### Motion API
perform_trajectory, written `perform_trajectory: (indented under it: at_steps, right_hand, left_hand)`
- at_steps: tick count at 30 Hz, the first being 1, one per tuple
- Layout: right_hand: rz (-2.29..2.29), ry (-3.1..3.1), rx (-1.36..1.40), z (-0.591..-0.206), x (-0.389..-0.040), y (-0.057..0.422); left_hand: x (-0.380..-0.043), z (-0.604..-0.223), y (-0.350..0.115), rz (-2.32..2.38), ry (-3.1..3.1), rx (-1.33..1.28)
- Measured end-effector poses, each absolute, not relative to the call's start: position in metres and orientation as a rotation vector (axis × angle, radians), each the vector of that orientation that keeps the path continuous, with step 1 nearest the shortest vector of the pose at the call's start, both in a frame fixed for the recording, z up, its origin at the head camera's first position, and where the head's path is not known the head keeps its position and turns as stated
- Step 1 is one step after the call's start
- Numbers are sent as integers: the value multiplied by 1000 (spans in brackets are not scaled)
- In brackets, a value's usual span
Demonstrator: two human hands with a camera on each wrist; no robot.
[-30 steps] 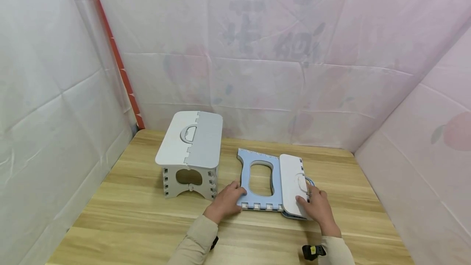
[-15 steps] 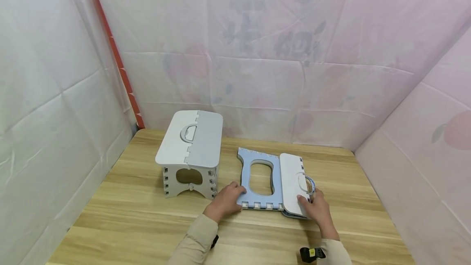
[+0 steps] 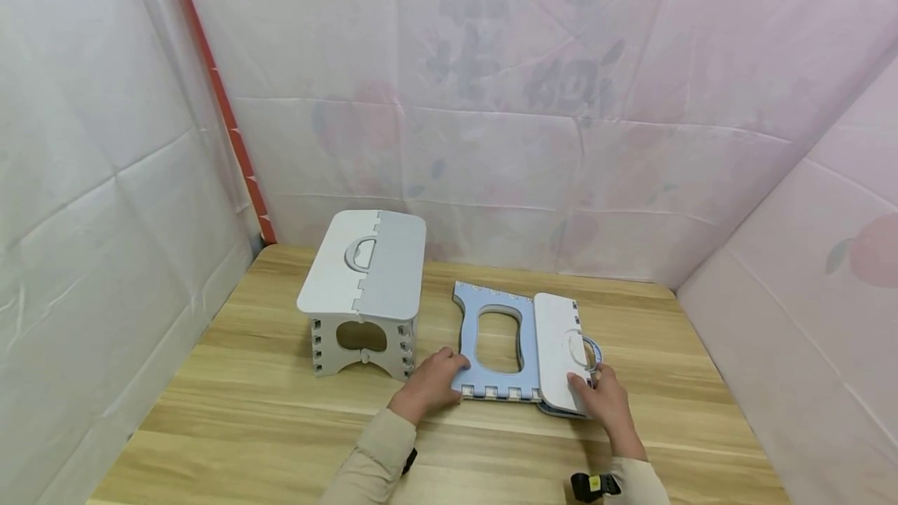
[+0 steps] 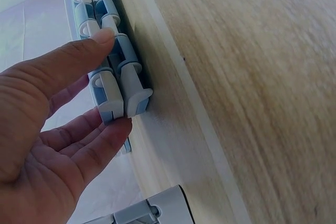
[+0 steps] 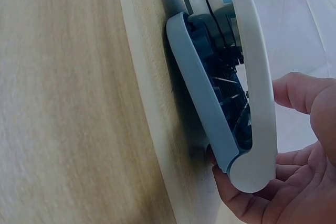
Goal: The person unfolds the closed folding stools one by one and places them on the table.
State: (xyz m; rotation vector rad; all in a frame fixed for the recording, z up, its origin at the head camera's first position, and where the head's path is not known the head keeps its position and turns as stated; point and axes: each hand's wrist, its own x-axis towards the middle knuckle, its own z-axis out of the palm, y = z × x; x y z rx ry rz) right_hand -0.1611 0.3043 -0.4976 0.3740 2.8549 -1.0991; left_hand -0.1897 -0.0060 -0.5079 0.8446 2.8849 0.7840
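Note:
A blue-and-white folding stool (image 3: 491, 383) lies folded flat on the table, its white seat half (image 3: 553, 349) to the right. My left hand (image 3: 431, 382) holds its lower left corner; the left wrist view has the thumb (image 4: 79, 56) on the hinged edge and fingers curled round the end. My right hand (image 3: 605, 400) grips the seat's right edge by the carrying handle (image 3: 596, 351), thumb on the white face. In the right wrist view, fingers reach beneath the fold, and the white seat half (image 5: 257, 77) stands slightly apart from the blue one (image 5: 197, 82).
Left of the folded stool, a white-and-grey folding stool (image 3: 400, 263) stands unfolded on its legs. The wooden table (image 3: 245, 419) is bounded by pale printed sheets (image 3: 491, 162) at the back and sides. A red strip (image 3: 228, 115) runs up the back left corner.
My right hand has slid slightly toward me along the seat's edge, uncovering more of the handle. My left hand and both stools have stayed in place.

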Motion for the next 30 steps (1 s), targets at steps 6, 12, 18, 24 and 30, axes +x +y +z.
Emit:
perform_trajectory:
  at_steps: [6,12,18,24,30]
  right_hand:
    - [-1203,2829,427,-496,-154,306]
    - [-1462,2730,461,-491,-148,308]
    - [-1653,2668,437,-486,-146,310]
    - [-1876,2618,353,-484,-144,313]
    - [-1913,2692,202,-483,-141,313]
  left_hand:
    - [-188,-510,-4,808,2876,831]
    - [-189,-514,-2,870,2853,829]
    - [-192,-516,0,890,2869,871]
    - [-192,-518,4,884,2898,886]
    - [-193,-517,7,875,2901,870]
